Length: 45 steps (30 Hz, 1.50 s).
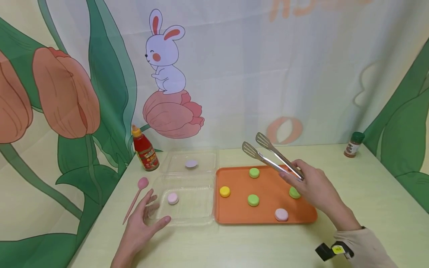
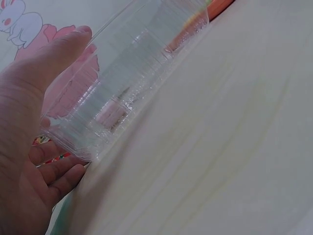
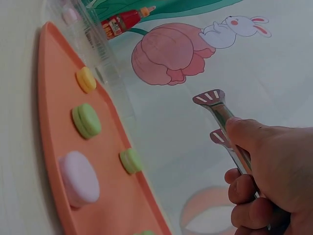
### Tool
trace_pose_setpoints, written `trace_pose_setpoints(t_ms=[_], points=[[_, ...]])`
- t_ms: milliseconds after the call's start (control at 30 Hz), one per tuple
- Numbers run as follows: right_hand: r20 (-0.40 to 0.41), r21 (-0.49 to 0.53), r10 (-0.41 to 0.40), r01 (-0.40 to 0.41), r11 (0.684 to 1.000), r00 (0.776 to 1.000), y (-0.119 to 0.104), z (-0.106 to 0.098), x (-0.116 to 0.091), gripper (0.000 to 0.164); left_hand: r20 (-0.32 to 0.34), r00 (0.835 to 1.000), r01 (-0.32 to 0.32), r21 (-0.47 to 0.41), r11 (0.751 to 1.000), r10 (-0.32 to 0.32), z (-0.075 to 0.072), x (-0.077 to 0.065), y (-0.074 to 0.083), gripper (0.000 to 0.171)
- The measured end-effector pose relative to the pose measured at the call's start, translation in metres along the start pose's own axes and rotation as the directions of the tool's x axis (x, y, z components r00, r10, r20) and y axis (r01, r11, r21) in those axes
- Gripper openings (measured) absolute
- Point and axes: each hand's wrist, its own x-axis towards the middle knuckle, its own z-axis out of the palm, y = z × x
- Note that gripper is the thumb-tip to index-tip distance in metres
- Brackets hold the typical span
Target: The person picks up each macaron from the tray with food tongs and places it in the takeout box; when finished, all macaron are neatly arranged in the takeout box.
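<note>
My right hand grips metal tongs, seen above the back right of an orange tray. The tong tips stand apart with nothing between them. On the tray lie green macarons, a yellow macaron and a pale pink macaron. Left of it stands a clear plastic container with its lid folded back; a pale pink macaron sits inside. My left hand is spread at the container's near left corner, thumb apart from the loosely bent fingers; contact is unclear.
A pink spoon lies left of the container. Behind it stands a red sauce bottle. A small green-capped jar is at the back right. A pale lilac oval shows at the lid. A printed curtain closes the back.
</note>
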Motion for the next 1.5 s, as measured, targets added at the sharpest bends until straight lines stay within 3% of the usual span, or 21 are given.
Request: trace_pose_setpoints(t_ms=[333, 833, 1167, 1500], points=[[0.068, -0.061, -0.024, 0.029, 0.998, 0.997, 0.019, 0.012, 0.006, 0.057, -0.002, 1.0, 0.0, 0.0, 1.0, 0.0, 0.0, 0.002, 0.002, 0.114], [0.174, -0.143, 0.003, 0.023, 0.989, 0.985, 0.032, 0.02, 0.007, 0.033, -0.004, 1.0, -0.004, 0.001, 1.0, 0.004, 0.0, 0.0, 0.001, 0.112], [0.195, -0.177, 0.021, 0.015, 0.984, 0.98, 0.036, 0.023, 0.007, 0.044, 0.0, 1.0, 0.002, -0.007, 1.0, -0.002, 0.0, 0.001, 0.001, 0.113], [0.194, -0.204, 0.008, 0.032, 0.979, 0.981, 0.037, 0.027, 0.008, 0.042, 0.003, 1.0, 0.005, 0.005, 1.0, -0.005, 0.0, 0.0, 0.001, 0.113]])
